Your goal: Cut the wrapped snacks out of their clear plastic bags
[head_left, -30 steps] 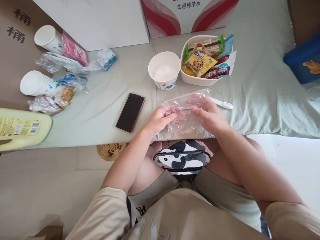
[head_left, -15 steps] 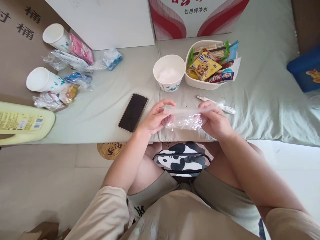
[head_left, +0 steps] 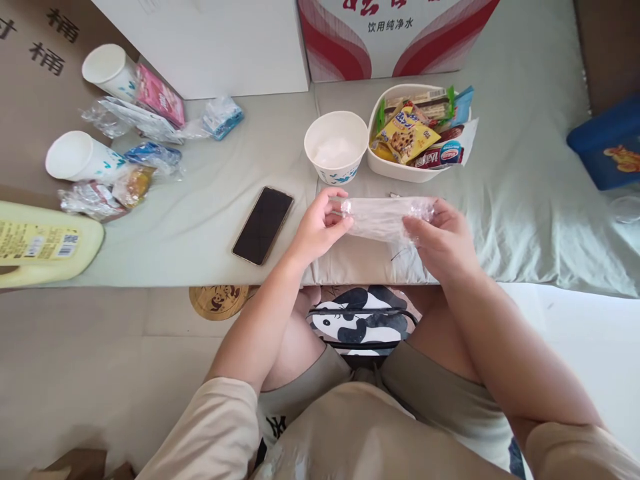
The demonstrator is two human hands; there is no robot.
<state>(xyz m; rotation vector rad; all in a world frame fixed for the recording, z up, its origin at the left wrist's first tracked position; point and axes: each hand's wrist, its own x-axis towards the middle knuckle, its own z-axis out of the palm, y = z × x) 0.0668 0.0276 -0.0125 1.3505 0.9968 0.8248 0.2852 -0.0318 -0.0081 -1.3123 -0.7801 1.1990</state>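
Between my two hands a clear plastic bag (head_left: pixel 377 219) is stretched sideways, folded into a crinkled strip above the bed's near edge. My left hand (head_left: pixel 323 227) pinches its left end with thumb and fingers. My right hand (head_left: pixel 445 237) grips the right end, thumb on top. Just beyond stands a white paper bowl (head_left: pixel 336 145) with whitish translucent stuff inside. Beside it a white basket (head_left: pixel 400 172) holds several packaged snacks, a yellow cookie packet (head_left: pixel 407 133) on top. The slim white tool that lay beyond my right hand is now almost wholly hidden.
A black phone (head_left: pixel 263 225) lies left of my hands. Two paper cups (head_left: pixel 83 157) with wrapped items lie on their sides farther left, near a yellow jug (head_left: pixel 50 243). Cartons (head_left: pixel 345 47) line the back. A blue container (head_left: pixel 607 147) is at the right.
Both hands have turned the plastic bag, which now shows as a wider, flatter strip. My right hand has shifted right and covers the white tool. The view has moved slightly.
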